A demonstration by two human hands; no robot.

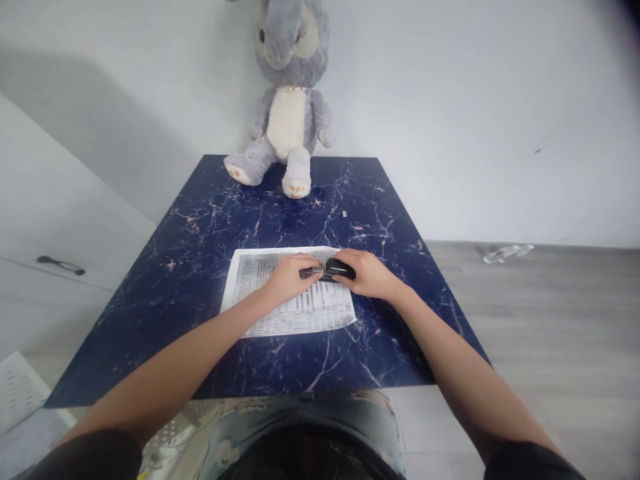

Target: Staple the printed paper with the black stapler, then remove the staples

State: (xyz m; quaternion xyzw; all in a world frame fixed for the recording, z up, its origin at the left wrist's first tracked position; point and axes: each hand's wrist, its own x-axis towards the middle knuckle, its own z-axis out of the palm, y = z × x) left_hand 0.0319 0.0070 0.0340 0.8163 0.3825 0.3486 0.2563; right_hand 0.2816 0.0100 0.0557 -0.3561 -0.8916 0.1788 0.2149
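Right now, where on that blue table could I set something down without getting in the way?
The table has bare patches between its left edge and the printed sheet, and between the right hand and its right edge. It's crowded on the sheet, where that hand and the left hand grip a black object, and where the plush toy sits.

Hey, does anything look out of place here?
Yes, slightly: a clear, plastic-looking item lies on the floor near the wall, as if dropped, and the plain wall has a small dark mark. A tiny pale piece also sits alone on the table, beyond the printed sheet.
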